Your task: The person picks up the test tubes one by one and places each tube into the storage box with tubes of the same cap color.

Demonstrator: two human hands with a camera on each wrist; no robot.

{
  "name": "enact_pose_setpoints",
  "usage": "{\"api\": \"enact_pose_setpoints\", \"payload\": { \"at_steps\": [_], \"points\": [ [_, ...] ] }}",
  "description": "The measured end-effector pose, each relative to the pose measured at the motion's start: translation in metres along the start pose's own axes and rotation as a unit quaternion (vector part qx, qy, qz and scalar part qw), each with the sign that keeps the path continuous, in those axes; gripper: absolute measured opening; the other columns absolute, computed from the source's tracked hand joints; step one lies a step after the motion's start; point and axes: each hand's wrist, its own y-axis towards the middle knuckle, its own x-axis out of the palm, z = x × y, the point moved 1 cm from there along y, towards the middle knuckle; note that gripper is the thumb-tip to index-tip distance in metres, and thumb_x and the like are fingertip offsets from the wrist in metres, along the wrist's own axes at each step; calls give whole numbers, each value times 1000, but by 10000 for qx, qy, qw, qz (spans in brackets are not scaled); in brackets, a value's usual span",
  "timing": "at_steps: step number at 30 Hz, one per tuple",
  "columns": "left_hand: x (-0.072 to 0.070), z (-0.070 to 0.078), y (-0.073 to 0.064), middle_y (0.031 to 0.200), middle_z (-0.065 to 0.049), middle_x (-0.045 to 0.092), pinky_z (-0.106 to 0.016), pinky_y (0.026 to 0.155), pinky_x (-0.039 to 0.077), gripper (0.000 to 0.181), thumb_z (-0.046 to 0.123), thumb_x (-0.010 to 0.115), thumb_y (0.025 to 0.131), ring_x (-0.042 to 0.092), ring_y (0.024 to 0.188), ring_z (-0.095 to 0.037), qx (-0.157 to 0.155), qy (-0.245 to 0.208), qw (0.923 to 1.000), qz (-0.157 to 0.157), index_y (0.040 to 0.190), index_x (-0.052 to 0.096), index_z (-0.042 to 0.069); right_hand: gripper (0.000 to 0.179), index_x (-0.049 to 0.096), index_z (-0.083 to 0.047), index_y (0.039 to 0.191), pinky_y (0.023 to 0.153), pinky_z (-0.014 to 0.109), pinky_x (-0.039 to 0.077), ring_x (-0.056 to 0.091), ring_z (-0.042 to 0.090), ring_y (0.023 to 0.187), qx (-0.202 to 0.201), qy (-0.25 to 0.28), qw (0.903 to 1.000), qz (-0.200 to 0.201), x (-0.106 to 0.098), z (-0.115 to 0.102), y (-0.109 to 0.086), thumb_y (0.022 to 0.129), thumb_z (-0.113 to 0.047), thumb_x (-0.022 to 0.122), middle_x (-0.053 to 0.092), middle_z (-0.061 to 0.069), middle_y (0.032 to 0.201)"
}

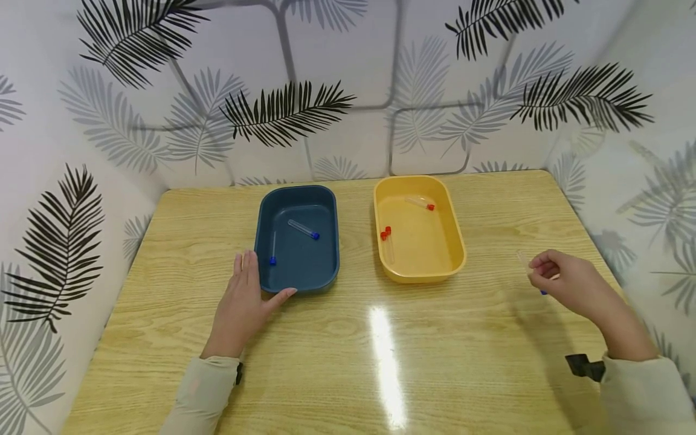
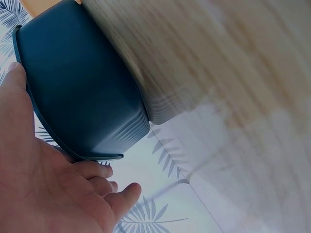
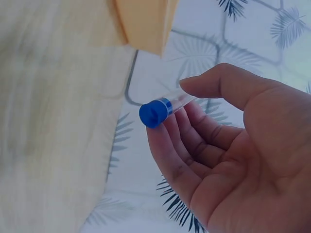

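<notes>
My right hand point(image 1: 568, 283) pinches a clear test tube with a blue cap point(image 3: 155, 112) between thumb and fingers, above the right side of the table. My left hand point(image 1: 241, 308) rests at the near left corner of a dark blue tray point(image 1: 296, 284), fingers along its left side and thumb at its near edge. Inside that tray lie two clear test tubes with blue caps, one angled point(image 1: 302, 229) and one lengthwise point(image 1: 273, 248). To the right stands a yellow tray point(image 1: 421, 279) holding several red-capped tubes, one of them at the back point(image 1: 420, 203).
Both trays stand on a light wooden table point(image 1: 462, 350), toward its back edge. A white curtain with black and grey leaf prints point(image 1: 348, 139) surrounds the back and sides. A bright light reflection crosses the table's near middle.
</notes>
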Motion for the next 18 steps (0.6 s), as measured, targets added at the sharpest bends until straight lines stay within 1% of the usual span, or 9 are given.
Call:
{"api": "enact_pose_setpoints", "payload": {
  "at_steps": [5, 10, 13, 18],
  "points": [
    [1, -1, 0, 152, -21, 12, -52, 106, 23, 109, 75, 45, 78, 3, 140, -30, -16, 6, 10000, 19, 148, 8, 0, 29, 58, -1, 104, 56, 28, 46, 60, 16, 71, -189, 133, 9997, 64, -4, -17, 9, 92, -27, 58, 62, 7, 88],
    [1, -1, 0, 152, -20, 11, -52, 106, 22, 109, 75, 44, 78, 1, 140, -30, -40, 13, 10000, -22, 148, 8, 0, 28, 59, -2, 101, 58, 28, 48, 60, 18, 75, -430, 269, 9985, 185, -6, -38, 19, 91, -29, 60, 62, 6, 87],
    [0, -1, 1, 152, -21, 11, -53, 106, 23, 109, 76, 44, 78, 1, 140, -31, -38, -9, 10000, -41, 148, 8, 0, 28, 60, -4, 100, 59, 26, 49, 61, 19, 76, -542, 415, 9973, 277, -6, -52, 24, 90, -29, 61, 62, 6, 88],
    [0, -1, 1, 152, -21, 11, -53, 106, 22, 110, 76, 43, 78, 2, 140, -31, -48, -19, 10000, -64, 148, 7, 0, 23, 61, -3, 99, 63, 22, 51, 61, 20, 79, -771, 651, 9940, 432, 0, -72, 36, 89, -24, 63, 63, 7, 87]
  ]
}}
